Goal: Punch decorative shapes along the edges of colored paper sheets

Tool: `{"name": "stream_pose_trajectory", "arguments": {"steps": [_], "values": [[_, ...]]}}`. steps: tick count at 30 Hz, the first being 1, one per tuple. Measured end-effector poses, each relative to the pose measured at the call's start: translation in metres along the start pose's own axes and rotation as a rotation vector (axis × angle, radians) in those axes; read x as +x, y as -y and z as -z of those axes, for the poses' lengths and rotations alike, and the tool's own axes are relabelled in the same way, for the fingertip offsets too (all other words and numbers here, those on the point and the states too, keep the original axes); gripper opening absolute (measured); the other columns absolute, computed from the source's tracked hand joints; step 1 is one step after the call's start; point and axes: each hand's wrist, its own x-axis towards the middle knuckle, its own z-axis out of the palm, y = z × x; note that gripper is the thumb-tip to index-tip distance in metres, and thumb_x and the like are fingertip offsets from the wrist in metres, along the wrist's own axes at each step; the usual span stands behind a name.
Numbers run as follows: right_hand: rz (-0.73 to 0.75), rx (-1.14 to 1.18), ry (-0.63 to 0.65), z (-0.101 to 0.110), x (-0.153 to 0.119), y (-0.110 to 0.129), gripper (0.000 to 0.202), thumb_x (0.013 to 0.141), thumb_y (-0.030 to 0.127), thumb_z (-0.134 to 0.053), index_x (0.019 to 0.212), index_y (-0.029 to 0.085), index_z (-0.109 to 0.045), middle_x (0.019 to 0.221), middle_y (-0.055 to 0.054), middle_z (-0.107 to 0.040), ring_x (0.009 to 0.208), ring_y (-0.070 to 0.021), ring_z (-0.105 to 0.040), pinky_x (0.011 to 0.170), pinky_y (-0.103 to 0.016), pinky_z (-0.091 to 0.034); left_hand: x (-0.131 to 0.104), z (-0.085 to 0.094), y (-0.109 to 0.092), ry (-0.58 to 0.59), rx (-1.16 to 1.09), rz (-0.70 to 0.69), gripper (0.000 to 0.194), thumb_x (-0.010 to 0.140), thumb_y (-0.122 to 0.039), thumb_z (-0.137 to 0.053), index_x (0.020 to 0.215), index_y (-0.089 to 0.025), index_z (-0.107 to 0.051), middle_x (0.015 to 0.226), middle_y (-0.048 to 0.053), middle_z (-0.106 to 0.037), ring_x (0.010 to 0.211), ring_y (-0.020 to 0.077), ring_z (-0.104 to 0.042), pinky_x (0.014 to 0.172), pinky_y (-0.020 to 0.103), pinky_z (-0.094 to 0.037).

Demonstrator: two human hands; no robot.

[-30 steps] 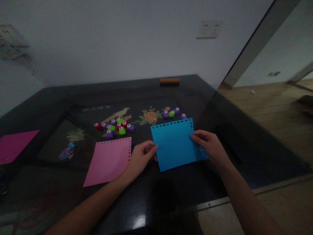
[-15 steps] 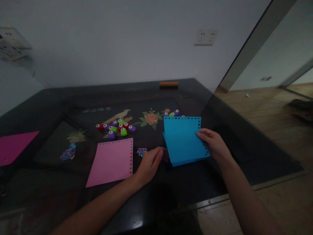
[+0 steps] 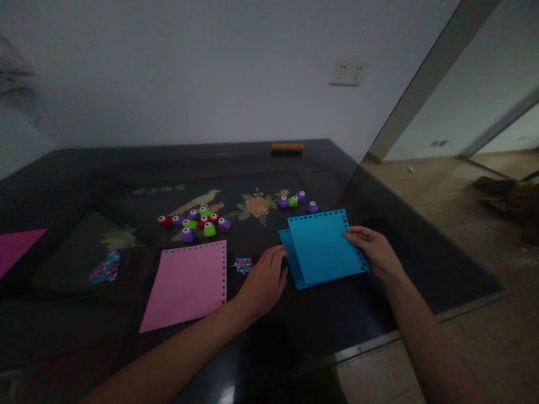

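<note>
Pinched at its right edge by my right hand [image 3: 374,249], a blue sheet [image 3: 328,247] with punched holes is partly raised over another blue sheet [image 3: 290,252]. My left hand [image 3: 265,280] has bent fingers at the left edge of the lower blue sheet; whether they grip it is hard to make out. Left of that hand lies a pink sheet [image 3: 189,286] with holes along its top and right edges. A small pile of colourful beads [image 3: 243,265] sits between the pink sheet and my left hand.
Several red, green and purple eyed pieces [image 3: 196,221] lie behind the pink sheet, others [image 3: 293,200] behind the blue sheets. More beads [image 3: 106,266] and a magenta sheet [image 3: 19,247] are at left. An orange-brown bar [image 3: 287,147] lies at the table's back edge.
The upper blue sheet has shifted right and slightly toward me with my right hand, showing more of the lower one. My left hand has turned palm down and reached the lower sheet's left edge.
</note>
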Motion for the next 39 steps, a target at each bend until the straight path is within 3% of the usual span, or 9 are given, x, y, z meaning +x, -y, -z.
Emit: {"name": "stream_pose_trajectory", "arguments": {"steps": [7,13,22,39], "values": [[0.008,-0.143,0.01,-0.007,0.002,-0.009,0.045,0.049,0.04,-0.083,0.083,0.016,-0.068,0.062,0.0,-0.065,0.046,-0.0115,-0.051,0.045,-0.025,-0.039,0.0,-0.002,0.005,-0.007,0.061,-0.013,0.038,0.085,-0.01,-0.044,0.122,-0.019,-0.041,0.134,0.016,-0.045,0.127,0.0273,-0.043,0.104,0.051,-0.04],[0.038,-0.197,0.027,-0.011,0.001,-0.009,0.042,0.052,0.04,-0.081,0.084,0.016,-0.068,0.059,0.001,-0.064,0.047,-0.0115,-0.051,0.046,-0.025,-0.038,0.0,-0.001,0.004,0.071,0.119,-0.017,0.039,0.084,-0.008,-0.043,0.122,-0.014,-0.045,0.138,0.018,-0.043,0.128,0.0272,-0.043,0.105,0.046,-0.04],[0.036,-0.243,0.001,-0.014,0.001,-0.009,0.041,0.052,0.038,-0.08,0.085,0.016,-0.068,0.058,0.002,-0.062,0.049,-0.0119,-0.05,0.048,-0.026,-0.038,-0.001,-0.002,0.004,0.114,0.177,-0.039,0.045,0.087,-0.013,-0.045,0.132,-0.016,-0.042,0.142,0.016,-0.041,0.128,0.0282,-0.043,0.104,0.047,-0.041],[0.04,-0.296,-0.016,-0.015,0.003,-0.009,0.041,0.052,0.038,-0.078,0.085,0.017,-0.068,0.06,0.0,-0.062,0.05,-0.0126,-0.05,0.047,-0.026,-0.038,0.0,-0.001,0.003,0.136,0.286,-0.085,0.047,0.085,-0.007,-0.043,0.132,-0.011,-0.044,0.141,0.018,-0.042,0.132,0.0266,-0.039,0.107,0.043,-0.039]]}}
